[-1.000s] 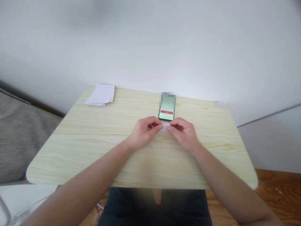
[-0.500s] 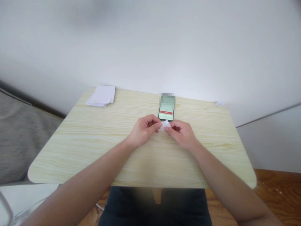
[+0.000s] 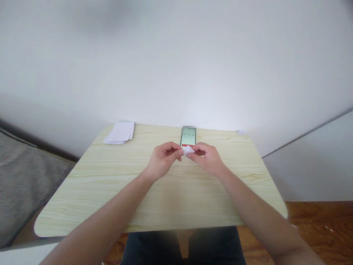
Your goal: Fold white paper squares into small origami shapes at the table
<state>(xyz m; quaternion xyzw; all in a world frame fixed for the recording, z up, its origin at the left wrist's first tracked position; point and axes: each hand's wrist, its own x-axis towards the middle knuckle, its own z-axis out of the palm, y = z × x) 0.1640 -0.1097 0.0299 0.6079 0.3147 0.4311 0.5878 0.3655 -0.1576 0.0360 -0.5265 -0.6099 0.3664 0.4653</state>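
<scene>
My left hand and my right hand meet over the middle of a pale wooden table. Both pinch a small folded piece of white paper between thumb and fingertips, just above the tabletop. The fingers of both hands are curled in. Right behind the paper a phone lies flat with its screen lit, showing a red bar.
A stack of white paper sheets lies at the table's far left corner. A small white paper scrap sits at the far right corner. A white wall stands behind the table, a grey cushion to the left, wooden floor to the right.
The view has tilted up, so table and hands sit lower and smaller. The paper between my fingertips has turned and looks more folded and compact than before.
</scene>
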